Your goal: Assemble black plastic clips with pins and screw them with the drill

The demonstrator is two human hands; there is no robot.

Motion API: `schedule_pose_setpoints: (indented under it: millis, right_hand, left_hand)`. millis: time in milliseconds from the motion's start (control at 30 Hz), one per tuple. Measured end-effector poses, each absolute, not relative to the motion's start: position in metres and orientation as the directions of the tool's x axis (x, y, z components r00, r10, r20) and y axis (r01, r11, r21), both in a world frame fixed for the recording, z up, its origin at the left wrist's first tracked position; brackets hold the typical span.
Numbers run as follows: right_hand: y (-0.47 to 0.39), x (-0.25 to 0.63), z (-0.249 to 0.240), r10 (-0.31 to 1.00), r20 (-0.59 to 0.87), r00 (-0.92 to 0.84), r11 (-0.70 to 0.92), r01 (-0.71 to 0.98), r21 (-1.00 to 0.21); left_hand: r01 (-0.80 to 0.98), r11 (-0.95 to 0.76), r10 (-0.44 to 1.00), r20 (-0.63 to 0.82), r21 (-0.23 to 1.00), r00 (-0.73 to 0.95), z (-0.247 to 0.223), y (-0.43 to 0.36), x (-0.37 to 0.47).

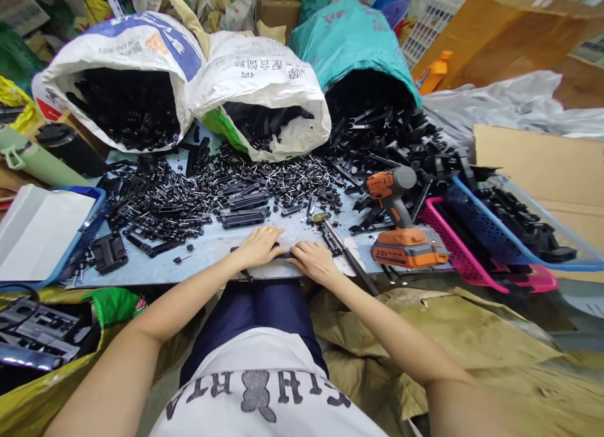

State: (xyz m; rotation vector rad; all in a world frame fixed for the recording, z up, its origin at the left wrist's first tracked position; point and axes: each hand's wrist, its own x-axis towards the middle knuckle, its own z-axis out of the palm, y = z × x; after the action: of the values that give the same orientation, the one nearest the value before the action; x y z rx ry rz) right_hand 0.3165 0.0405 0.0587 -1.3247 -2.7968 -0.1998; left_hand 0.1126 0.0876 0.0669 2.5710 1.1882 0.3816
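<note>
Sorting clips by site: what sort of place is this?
Probably a small assembly workshop. Small black parts lie heaped across the bench, open sacks behind hold more dark pieces, and a cordless power tool stands to the right of the right hand.

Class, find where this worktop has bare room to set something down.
A blue patch lies between the black block and the left hand, bordered behind by heaped black parts. Crowded: before the sacks, and around the power tool and pink basket.
</note>
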Motion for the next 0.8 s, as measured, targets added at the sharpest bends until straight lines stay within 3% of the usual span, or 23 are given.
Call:
schedule_pose_setpoints:
  millis: [67,167,333,400,500,567,700,800]
  right_hand:
    - [0.039,0.325,0.052,0.769,0.113,-0.629,0.626,0.777,0.069]
    - [0.045,0.336,0.053,0.782,0.153,-0.604,0.611,0.792,0.006]
    - [0.109,0.346,0.070,0.915,0.222,-0.337,0.360,0.931,-0.068]
    - [0.145,0.341,0.076,0.963,0.152,-0.222,0.233,0.971,-0.059]
    - [0.187,0.324,0.079,0.992,-0.008,-0.128,0.128,0.992,-0.024]
    - [0.203,0.311,0.078,0.993,-0.062,-0.097,0.096,0.995,-0.018]
    - [0.213,0.299,0.077,0.994,-0.104,-0.033,0.033,0.999,-0.004]
    - [0.209,0.302,0.077,0.991,-0.128,-0.031,0.031,1.000,0.000]
  left_hand:
    - [0.760,-0.580,0.813,0.146,0.292,0.564,0.073,0.118,0.134]
    - [0.834,-0.475,0.877,0.071,0.280,0.475,0.078,0.158,0.160]
    - [0.845,-0.404,0.913,0.095,0.350,0.397,0.082,0.159,0.156]
    - [0.813,-0.343,0.938,0.120,0.470,0.326,0.083,0.139,0.136]
    - [0.565,-0.136,0.991,0.103,0.814,0.091,0.083,0.102,0.096]
    - [0.290,0.035,0.998,-0.019,0.956,-0.057,0.080,0.079,0.069]
    - [-0.149,0.319,0.934,-0.337,0.936,-0.115,0.070,0.047,0.036]
    - [-0.231,0.369,0.908,-0.402,0.900,-0.115,0.063,0.037,0.031]
